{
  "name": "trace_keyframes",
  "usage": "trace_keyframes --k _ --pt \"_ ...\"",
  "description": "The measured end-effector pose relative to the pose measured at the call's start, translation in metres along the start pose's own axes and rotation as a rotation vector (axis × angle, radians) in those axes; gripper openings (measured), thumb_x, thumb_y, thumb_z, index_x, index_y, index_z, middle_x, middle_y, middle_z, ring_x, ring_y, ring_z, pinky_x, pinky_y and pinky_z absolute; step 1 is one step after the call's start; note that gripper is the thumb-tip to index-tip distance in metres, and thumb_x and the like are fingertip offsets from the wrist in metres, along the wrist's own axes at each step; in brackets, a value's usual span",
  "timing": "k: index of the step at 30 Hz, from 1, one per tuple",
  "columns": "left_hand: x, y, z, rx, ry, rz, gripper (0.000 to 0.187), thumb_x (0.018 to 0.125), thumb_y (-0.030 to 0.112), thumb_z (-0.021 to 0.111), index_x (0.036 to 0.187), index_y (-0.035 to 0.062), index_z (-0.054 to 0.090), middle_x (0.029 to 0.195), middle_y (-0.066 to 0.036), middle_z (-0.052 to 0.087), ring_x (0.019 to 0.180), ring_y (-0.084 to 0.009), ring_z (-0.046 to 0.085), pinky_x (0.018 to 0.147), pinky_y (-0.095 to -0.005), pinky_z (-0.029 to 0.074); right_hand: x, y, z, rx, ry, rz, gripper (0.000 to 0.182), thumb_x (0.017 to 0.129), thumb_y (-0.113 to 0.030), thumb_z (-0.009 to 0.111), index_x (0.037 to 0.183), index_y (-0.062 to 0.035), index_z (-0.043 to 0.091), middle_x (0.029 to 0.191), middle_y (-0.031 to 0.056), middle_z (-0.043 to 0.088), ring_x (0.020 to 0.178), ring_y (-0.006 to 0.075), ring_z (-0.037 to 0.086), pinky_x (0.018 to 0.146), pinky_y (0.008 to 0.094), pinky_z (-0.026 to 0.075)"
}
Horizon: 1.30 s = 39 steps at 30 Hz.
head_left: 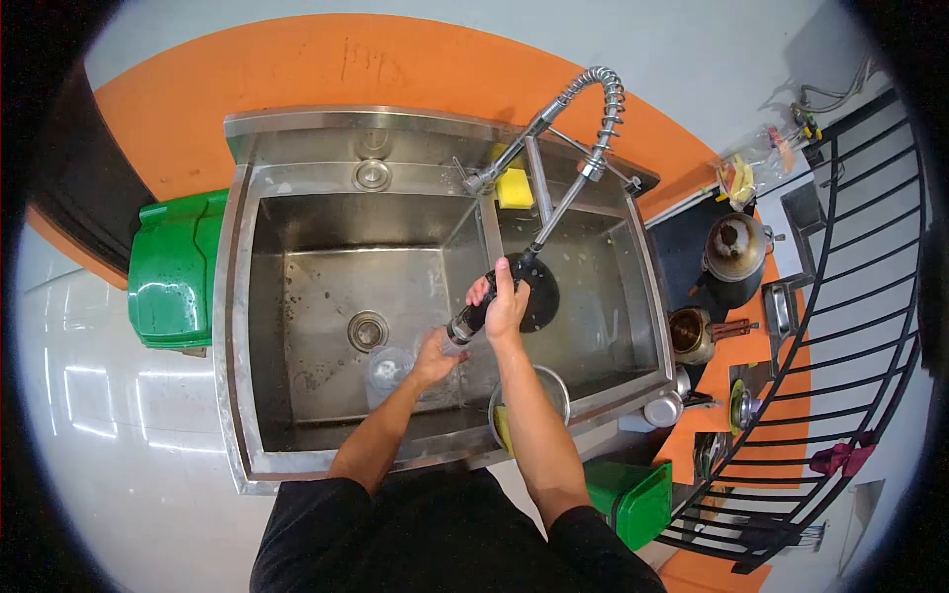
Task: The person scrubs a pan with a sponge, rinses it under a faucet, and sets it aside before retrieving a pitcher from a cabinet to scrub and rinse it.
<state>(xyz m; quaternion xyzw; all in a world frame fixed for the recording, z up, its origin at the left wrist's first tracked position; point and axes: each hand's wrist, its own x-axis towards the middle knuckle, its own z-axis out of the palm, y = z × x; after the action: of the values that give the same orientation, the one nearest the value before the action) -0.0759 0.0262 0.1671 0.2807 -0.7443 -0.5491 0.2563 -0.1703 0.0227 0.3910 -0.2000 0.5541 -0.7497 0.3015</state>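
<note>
My right hand [507, 306] is wrapped round the black handle of a spring-hose spray faucet [475, 314], thumb along its top. The nozzle points down and left over the divider of a double steel sink [237, 326]. Right at the nozzle's tip, my left hand [437, 358] is curled with its fingers underneath. Something pale and clear shows between them, and I cannot tell what it is. Below that hand, a clear plastic container [387, 370] lies in the left basin. A dark round pan [539, 296] sits in water in the right basin, behind my right hand.
A yellow sponge [513, 189] rests behind the divider. Under my right forearm is a metal bowl [557, 387] with something yellow. Green bins [176, 272] stand left and front right. Pots [733, 247] and a black railing [840, 296] are on the right.
</note>
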Motion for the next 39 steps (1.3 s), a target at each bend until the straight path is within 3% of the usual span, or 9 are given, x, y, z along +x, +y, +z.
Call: trace_keyframes --k 7,10,16,19,21,32,35,37,39 --pt "0.002 -0.009 -0.02 -0.187 -0.139 -0.222 0.048 0.069 0.011 0.085 0.107 0.0017 0.058 0.106 -0.008 0.065 0.092 -0.0149 0.06 0.081 -0.0335 0.051 0.002 0.003 0.004 -0.009 0.072 -0.02 0.046 0.097 -0.04 0.057 0.071 -0.0058 0.04 0.055 0.0083 0.045 0.045 0.0197 0.047 0.047 0.0345 0.043" --pt "-0.006 -0.001 -0.035 -0.375 -0.105 -0.145 0.058 0.073 0.029 0.086 0.113 -0.0001 0.055 0.105 -0.014 0.065 0.094 -0.0259 0.063 0.085 -0.0368 0.051 0.003 0.008 0.004 -0.02 0.044 -0.005 0.045 0.097 -0.04 0.057 0.072 -0.0057 0.039 0.055 0.0084 0.045 0.045 0.0198 0.047 0.046 0.0345 0.043" --pt "-0.007 -0.017 -0.067 -1.347 -0.26 -0.672 0.045 0.078 0.028 0.081 0.108 0.0058 0.056 0.097 -0.012 0.065 0.084 -0.0168 0.062 0.072 -0.0334 0.051 0.003 0.02 -0.001 0.079 0.013 0.082 0.043 0.097 -0.038 0.057 0.074 -0.0042 0.044 0.058 0.0097 0.049 0.05 0.0203 0.05 0.049 0.0341 0.044" --pt "-0.027 -0.022 -0.079 -1.021 0.124 -0.957 0.048 0.075 0.028 0.082 0.108 0.0045 0.055 0.097 -0.013 0.065 0.085 -0.0239 0.064 0.073 -0.0382 0.051 0.003 0.013 0.007 0.067 0.016 0.067 0.04 0.096 -0.037 0.057 0.076 -0.0032 0.048 0.062 0.0113 0.053 0.056 0.0227 0.056 0.053 0.0347 0.047" --pt "-0.046 -0.055 -0.075 0.019 0.514 -0.563 0.063 0.069 0.029 0.084 0.116 0.0029 0.05 0.099 -0.016 0.063 0.087 -0.0347 0.064 0.077 -0.0449 0.051 0.002 -0.001 0.018 0.07 0.027 0.072 0.04 0.096 -0.036 0.057 0.075 -0.0027 0.051 0.066 0.0126 0.057 0.063 0.0261 0.063 0.059 0.0374 0.052" --pt "-0.071 -0.117 -0.094 0.359 0.201 -0.837 0.063 0.065 0.021 0.08 0.117 -0.003 0.054 0.109 -0.026 0.065 0.102 -0.0415 0.063 0.09 -0.0427 0.05 -0.02 0.017 0.031 0.15 -0.009 0.117 0.048 0.093 -0.043 0.06 0.065 -0.008 0.041 0.054 0.0061 0.046 0.046 0.0179 0.047 0.05 0.0345 0.044" --pt "-0.076 -0.177 -0.086 0.185 0.135 -0.885 0.065 0.07 0.022 0.081 0.122 -0.0047 0.052 0.116 -0.021 0.064 0.106 -0.0379 0.063 0.09 -0.0478 0.051 -0.014 0.009 0.024 0.103 0.034 0.025 0.048 0.093 -0.043 0.061 0.066 -0.007 0.042 0.055 0.0068 0.047 0.047 0.0179 0.048 0.05 0.0337 0.044" --pt "-0.077 -0.196 -0.103 -0.674 -0.084 -0.818 0.049 0.079 0.018 0.073 0.12 -0.0026 0.055 0.112 -0.019 0.065 0.098 -0.0355 0.065 0.081 -0.0477 0.054 -0.006 0.007 0.015 0.081 0.052 0.003 0.048 0.093 -0.042 0.061 0.067 -0.0068 0.043 0.055 0.0069 0.047 0.048 0.0178 0.048 0.05 0.0335 0.045" --pt "-0.085 -0.168 -0.115 -0.899 -0.04 -0.815 0.045 0.082 0.018 0.07 0.12 -0.0012 0.056 0.111 -0.017 0.066 0.097 -0.0338 0.065 0.081 -0.0458 0.054 -0.004 0.007 0.006 0.06 0.062 -0.004 0.046 0.093 -0.04 0.062 0.068 -0.0069 0.043 0.055 0.0064 0.047 0.048 0.0171 0.049 0.05 0.0329 0.045"
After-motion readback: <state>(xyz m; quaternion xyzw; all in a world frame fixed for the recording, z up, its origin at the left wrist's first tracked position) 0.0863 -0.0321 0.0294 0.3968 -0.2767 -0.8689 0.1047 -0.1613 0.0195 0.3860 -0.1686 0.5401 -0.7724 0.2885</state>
